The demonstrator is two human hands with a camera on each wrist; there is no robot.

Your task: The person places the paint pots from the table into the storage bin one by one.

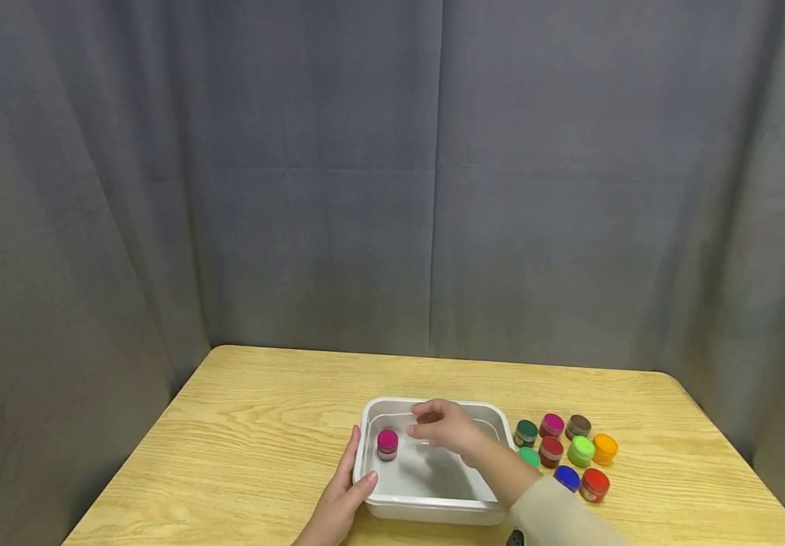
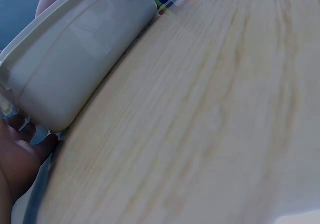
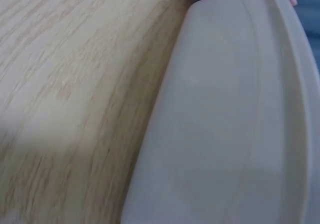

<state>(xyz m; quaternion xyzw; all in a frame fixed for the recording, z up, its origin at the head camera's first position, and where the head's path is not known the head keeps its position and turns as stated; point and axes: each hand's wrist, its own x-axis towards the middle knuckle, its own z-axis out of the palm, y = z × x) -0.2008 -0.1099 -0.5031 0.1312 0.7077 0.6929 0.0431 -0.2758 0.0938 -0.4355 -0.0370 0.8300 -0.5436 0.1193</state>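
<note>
A white rectangular plastic tub (image 1: 433,502) sits near the table's front edge. My left hand (image 1: 339,497) grips its left side, thumb over the front-left rim and fingers along the outer wall; in the left wrist view, this hand (image 2: 22,156) is at the tub's lower corner. One small jar with a magenta lid (image 1: 387,442) stands upright inside the tub, toward the left. Above the tub's middle is my right hand (image 1: 450,428), its thumb and fingers apart and nothing between them. The right wrist view shows mostly the tub's outer wall (image 3: 215,109).
Right of the tub, several small jars with coloured lids stand grouped, among them an orange jar (image 1: 605,449), a red jar (image 1: 595,485) and a blue-lidded jar (image 1: 566,478). My right forearm passes over the tub's front-right corner. Grey curtains (image 1: 324,227) surround the wooden table (image 1: 249,432).
</note>
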